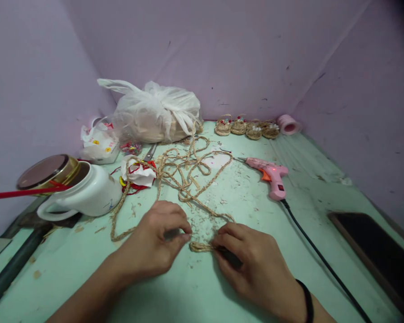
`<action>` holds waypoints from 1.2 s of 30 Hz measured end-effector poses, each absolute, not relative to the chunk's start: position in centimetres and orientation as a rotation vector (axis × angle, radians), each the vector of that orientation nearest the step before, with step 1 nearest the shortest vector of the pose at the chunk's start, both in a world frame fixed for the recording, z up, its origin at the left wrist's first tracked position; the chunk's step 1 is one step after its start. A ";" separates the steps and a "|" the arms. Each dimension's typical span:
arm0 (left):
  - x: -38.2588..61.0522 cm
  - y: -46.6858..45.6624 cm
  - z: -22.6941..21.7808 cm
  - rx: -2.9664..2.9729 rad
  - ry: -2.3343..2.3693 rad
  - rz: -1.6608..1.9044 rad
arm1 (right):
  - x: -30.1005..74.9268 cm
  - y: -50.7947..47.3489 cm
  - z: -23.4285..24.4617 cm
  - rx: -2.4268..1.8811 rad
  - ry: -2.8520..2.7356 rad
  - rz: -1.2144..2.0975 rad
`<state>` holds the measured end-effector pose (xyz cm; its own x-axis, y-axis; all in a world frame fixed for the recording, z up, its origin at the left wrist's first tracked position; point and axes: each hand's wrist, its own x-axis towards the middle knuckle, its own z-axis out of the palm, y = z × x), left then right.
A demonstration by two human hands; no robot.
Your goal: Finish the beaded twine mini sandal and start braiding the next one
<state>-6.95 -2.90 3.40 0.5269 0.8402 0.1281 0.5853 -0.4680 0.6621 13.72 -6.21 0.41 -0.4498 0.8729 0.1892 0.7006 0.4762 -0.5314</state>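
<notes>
A braided straw cord is folded into a small flat loop at the front middle of the table. My right hand pinches this loop at its right end, fingertips closed around it. Just left of the loop is my left hand, thumb and forefinger tips pressed together; whatever they may hold is too small to make out. The rest of the cord lies in loose tangled loops behind both hands. To the right of the tangle rests a pink glue gun, its nozzle pointing left.
A white teapot and a hammer are on the left. Scissors lie near a knotted white plastic bag. Small straw slippers and a pink ribbon roll line the back. A phone and black cable occupy the right.
</notes>
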 end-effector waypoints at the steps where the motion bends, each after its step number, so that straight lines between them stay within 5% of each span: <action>1: -6.5 -3.1 3.1 2.255 1.107 0.601 | 13.7 -6.2 0.4 -1.308 -2.287 0.525; 17: -6.8 -2.7 2.4 2.408 1.021 0.289 | 13.8 -6.1 0.2 -1.279 -2.296 0.494; 36: -7.3 -2.7 2.3 1.950 1.694 0.327 | 13.8 -6.2 0.4 -1.284 -2.301 0.514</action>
<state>-7.25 -2.68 2.30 0.1837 0.9701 -0.1584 0.8415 -0.0720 0.5354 13.79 -6.15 0.36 -0.4634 0.8622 0.2044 0.6933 0.4965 -0.5223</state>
